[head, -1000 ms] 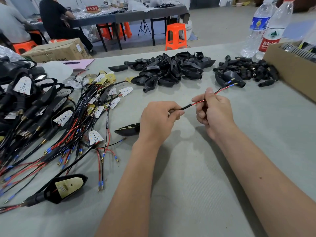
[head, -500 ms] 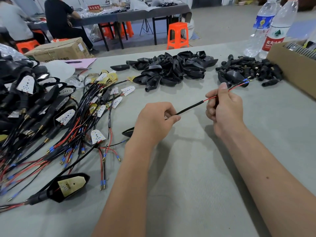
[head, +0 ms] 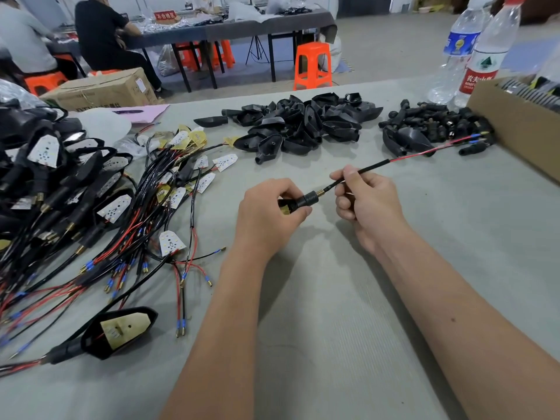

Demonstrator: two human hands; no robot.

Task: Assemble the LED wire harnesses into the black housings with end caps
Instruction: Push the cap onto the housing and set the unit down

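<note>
While people sit at a far table (head: 236,28) beside an orange stool (head: 312,66), the grey worktable (head: 348,313) holds loose wire harnesses (head: 145,225) at left and black housings (head: 303,122) far center. Near center, the left hand (head: 266,216) grips a housing's end cap (head: 306,200); the right hand (head: 366,204) pinches its black wire (head: 369,167), which runs right.

The worktop (head: 348,313) has a pale grey-green cover with fine ribs. The housings (head: 303,122) in the far heap are black. The held wire (head: 372,165) has a black sleeve, then red and black strands with blue tips. Its threaded stud (head: 319,194) is brass-coloured. The LED boards (head: 171,243) at the left are white with small dots. The stool (head: 312,66) is bright orange. The carton (head: 521,131) at the right is brown.
</note>
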